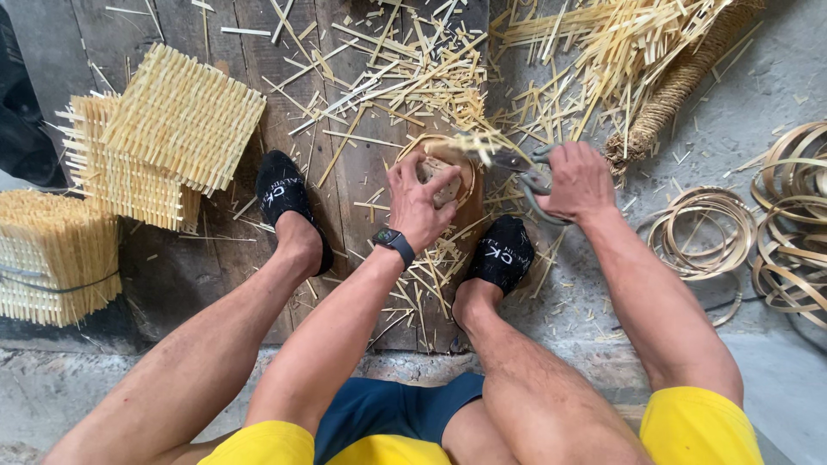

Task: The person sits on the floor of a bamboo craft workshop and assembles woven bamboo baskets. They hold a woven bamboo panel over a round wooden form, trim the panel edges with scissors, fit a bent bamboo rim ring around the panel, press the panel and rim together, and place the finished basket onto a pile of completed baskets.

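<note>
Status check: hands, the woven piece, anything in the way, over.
Left hand presses the round woven piece. Right hand grips shears at its rim. Loose bamboo offcuts all around.

The woven mat panels (pixel 164 129) lie stacked at the left edge of the wooden board (pixel 362 181). The strip bundle (pixel 52 254) lies left of the board, below the panels. Loose cut strips (pixel 405 77) cover the board's far edge. Coiled hoops (pixel 702 232) lie on the concrete floor (pixel 775 370) right of the board. The rope (pixel 672 90) lies behind the hoops.
</note>
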Tool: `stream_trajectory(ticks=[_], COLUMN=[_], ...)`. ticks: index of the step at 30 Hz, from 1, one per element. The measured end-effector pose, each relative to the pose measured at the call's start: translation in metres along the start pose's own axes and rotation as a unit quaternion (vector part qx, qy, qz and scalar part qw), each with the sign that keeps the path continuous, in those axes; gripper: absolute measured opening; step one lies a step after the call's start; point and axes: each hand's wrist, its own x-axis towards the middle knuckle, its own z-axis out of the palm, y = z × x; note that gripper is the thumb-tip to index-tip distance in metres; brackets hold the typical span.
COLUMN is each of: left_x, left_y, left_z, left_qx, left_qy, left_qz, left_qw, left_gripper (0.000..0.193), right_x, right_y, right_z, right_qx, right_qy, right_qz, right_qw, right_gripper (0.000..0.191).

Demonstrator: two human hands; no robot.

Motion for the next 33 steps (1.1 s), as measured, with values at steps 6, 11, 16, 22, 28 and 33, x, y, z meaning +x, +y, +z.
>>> stream_trajectory(ticks=[6, 11, 16, 22, 28, 33], left_x=[0.005, 0.001, 0.003, 0.007, 0.001, 0.010], left_y=[-0.015, -0.011, -0.008, -0.015, -0.010, -0.013], left_z=[-0.007, -0.009, -0.010, -0.012, -0.006, -0.021], left_qx=[0.031, 0.021, 0.013, 0.007, -0.014, 0.000], left_qy=[-0.063, -0.009, -0.022, -0.043, -0.038, -0.099], left_qz=[0.134, 0.086, 0.052, 0.059, 0.147, 0.179], left_qw=[0.989, 0.996, 0.998, 0.997, 0.988, 0.979], left_gripper=[0.055, 0.051, 0.050, 0.047, 0.039, 0.045], right_x=[0.022, 0.015, 0.004, 0.005, 0.014, 0.014], right_y=[-0.020, 0.004, 0.004, 0.000, -0.026, -0.007], right_z=[-0.004, 0.013, 0.023, 0.016, 0.009, 0.007], right_qx=[-0.042, -0.035, -0.054, -0.044, -0.038, -0.014], right_qy=[-0.023, -0.076, -0.085, -0.083, -0.001, -0.188], right_qz=[0.000, -0.008, -0.002, 0.005, -0.014, 0.034], right_qw=[0.999, 0.996, 0.995, 0.996, 0.999, 0.981], right_gripper=[0.043, 0.028, 0.023, 0.026, 0.060, 0.036])
